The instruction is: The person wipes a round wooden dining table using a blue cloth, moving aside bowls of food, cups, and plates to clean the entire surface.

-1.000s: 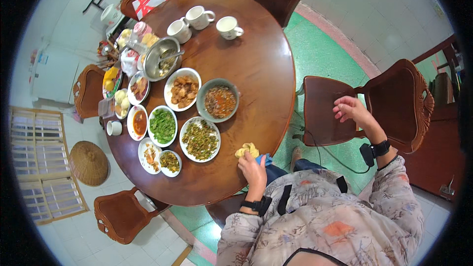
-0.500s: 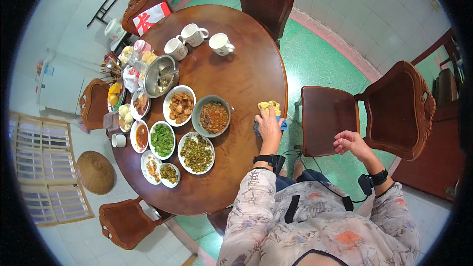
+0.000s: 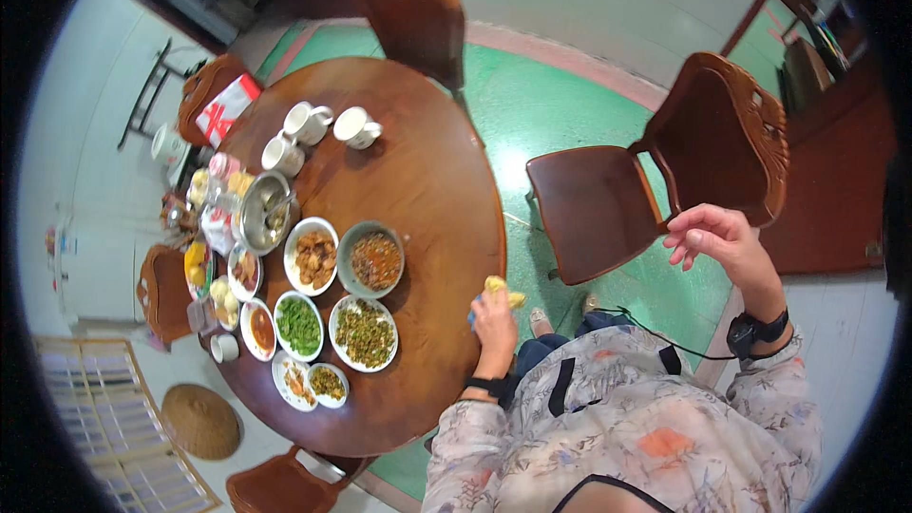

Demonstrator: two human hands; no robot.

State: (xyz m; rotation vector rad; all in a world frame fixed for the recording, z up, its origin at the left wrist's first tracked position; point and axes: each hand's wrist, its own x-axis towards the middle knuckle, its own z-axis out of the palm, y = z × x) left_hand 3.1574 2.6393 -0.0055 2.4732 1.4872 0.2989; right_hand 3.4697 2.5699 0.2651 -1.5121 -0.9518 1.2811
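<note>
My left hand (image 3: 495, 331) is closed on a yellow cloth (image 3: 514, 299) at the rim of the round wooden table (image 3: 446, 190). A bit of blue cloth (image 3: 472, 315) shows beside its fingers. Raised off the table, my right hand (image 3: 717, 239) is empty, its fingers loosely bent and apart, near the seat of a wooden chair (image 3: 594, 214). Closest to my left hand among the dishes are a plate of chopped green vegetables (image 3: 364, 332) and a grey-green bowl of reddish-brown food (image 3: 374, 260).
Several other dishes crowd the table's left side, including a steel pot (image 3: 268, 214) and a plate of leafy greens (image 3: 298, 325). White mugs (image 3: 356, 127) stand toward the far side. More chairs (image 3: 413, 19) surround the table. A cable (image 3: 655, 337) runs by my right arm.
My view has turned, shifting the table left and down in it. My left hand has come nearer along the rim with the cloths. The right hand has lifted, its fingers more spread.
</note>
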